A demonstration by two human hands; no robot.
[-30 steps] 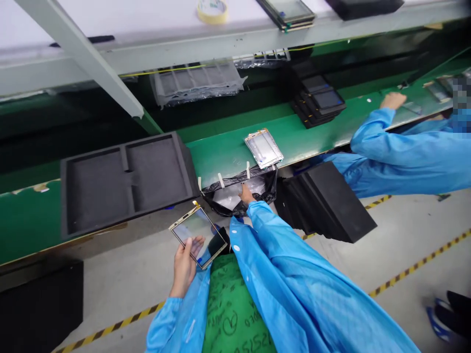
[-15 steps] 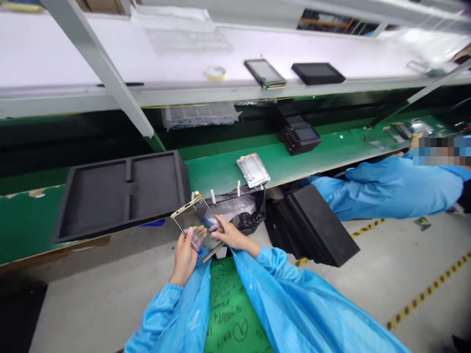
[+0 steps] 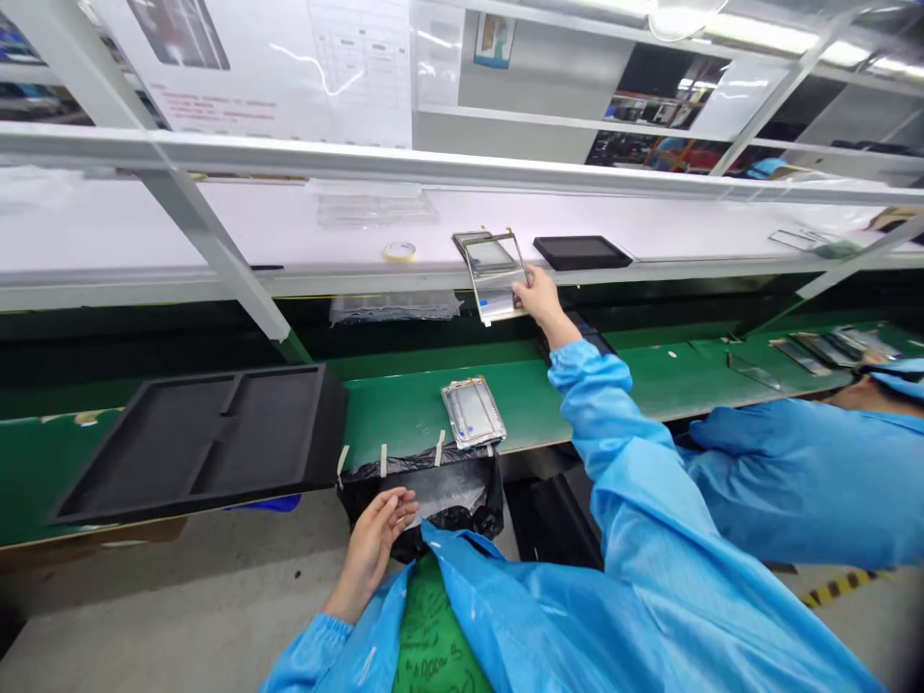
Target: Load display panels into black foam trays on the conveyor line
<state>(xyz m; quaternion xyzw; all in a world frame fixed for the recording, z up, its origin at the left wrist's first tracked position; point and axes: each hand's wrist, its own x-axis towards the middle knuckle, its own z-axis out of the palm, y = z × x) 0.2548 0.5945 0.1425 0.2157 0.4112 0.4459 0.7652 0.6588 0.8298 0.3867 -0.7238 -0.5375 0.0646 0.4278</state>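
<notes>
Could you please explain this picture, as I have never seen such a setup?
No machine here: a head-worn camera looks forward and down at a person's bare hands. The right hand grips a thin, see-through rectangular panel with a dark border, before the white upper shelf. The left hand seems empty, near the open black plastic bag at the edge of the long green bench. On that bench lie a divided black foam tray and some flat, silvery rectangular panels.
</notes>
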